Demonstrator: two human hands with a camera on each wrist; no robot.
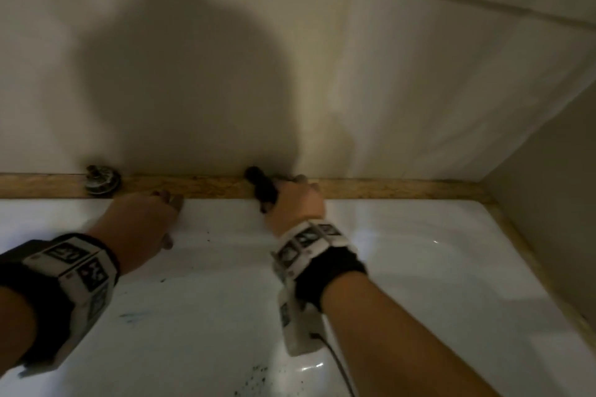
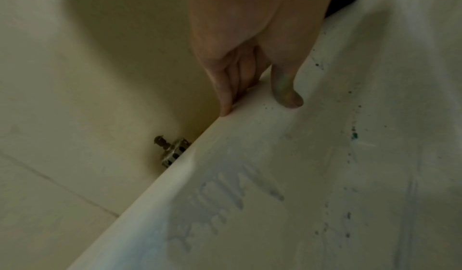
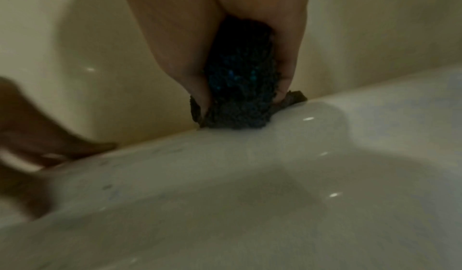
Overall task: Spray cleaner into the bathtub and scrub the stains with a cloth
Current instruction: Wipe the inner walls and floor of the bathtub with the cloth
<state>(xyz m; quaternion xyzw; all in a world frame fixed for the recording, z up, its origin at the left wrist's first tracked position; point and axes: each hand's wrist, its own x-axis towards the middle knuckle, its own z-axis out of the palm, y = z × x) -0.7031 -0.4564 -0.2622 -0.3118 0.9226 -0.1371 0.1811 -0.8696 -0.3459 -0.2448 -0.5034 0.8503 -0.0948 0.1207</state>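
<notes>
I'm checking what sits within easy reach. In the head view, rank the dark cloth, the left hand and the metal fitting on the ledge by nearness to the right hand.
1. dark cloth: gripped in the right hand, on the tub's far rim.
2. left hand: to its left, resting on the same rim.
3. metal fitting: farthest left, on the wooden ledge.

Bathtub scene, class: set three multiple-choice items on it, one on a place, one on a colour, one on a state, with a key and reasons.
1. Where is the cloth pressed?
A. far rim of the bathtub
B. tub floor
C. wall tile

2. What colour are the specks on the tub?
A. red
B. blue-green
C. yellow

3. What is the left hand doing?
A. gripping a bottle
B. holding the cloth
C. resting on the rim

Key: A, the right hand holds it there; B, teal dots show; C, fingers lie on the edge, empty.
</notes>
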